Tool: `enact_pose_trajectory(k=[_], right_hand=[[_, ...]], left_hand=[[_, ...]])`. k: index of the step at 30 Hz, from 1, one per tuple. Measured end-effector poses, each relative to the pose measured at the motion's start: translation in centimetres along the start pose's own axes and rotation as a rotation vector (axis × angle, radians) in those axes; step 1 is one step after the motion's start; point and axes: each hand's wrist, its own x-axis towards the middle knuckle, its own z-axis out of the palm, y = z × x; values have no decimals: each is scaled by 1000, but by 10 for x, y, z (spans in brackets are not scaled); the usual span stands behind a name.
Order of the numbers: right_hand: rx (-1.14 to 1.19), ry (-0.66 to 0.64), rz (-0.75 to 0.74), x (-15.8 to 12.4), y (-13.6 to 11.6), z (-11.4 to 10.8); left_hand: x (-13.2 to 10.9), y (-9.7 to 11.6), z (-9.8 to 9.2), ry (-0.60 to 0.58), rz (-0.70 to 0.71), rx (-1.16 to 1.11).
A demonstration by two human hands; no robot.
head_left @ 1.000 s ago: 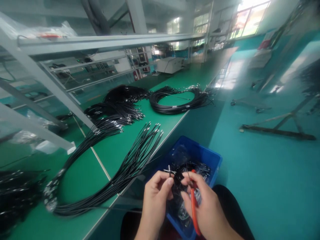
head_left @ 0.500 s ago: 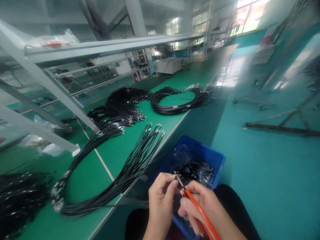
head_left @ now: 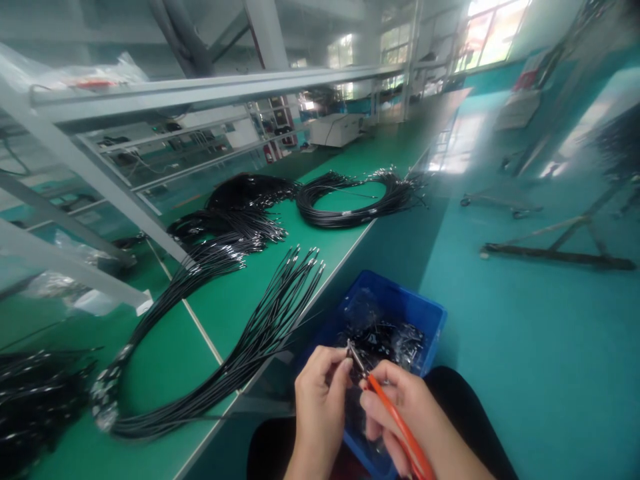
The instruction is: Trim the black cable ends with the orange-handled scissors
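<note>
I see daylight coming through the far window (head_left: 493, 33), which is overexposed, and white glare on the glossy floor (head_left: 530, 333). A dark shadow lies beside the table (head_left: 175, 360). Around the fingers (head_left: 341, 381) the light is soft and small details are blurred. Toward the borders, my view is stretched and smeared.

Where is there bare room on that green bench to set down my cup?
One bare patch of the green bench lies between the arms of the near cable loop; another, crossed by a strand, is inside the far coil. It's crowded at the heaped cables and over the blue bin, where left hand, right hand and pliers meet.
</note>
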Motion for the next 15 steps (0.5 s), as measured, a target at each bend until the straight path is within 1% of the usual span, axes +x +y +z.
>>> enact_pose_trajectory(k=[3, 7, 12, 15], right_hand=[[66, -60, -36, -2, 4, -6], [91, -162, 4, -1, 6, -8], [97, -133, -10, 1, 0, -5], [79, -106, 3, 2, -6, -3]], left_hand=[[2, -2, -1, 23, -36, -41], [2, -1, 0, 35, -23, -34], [-2, 4, 2, 32, 49, 4], [-3, 4, 3, 36, 68, 23]])
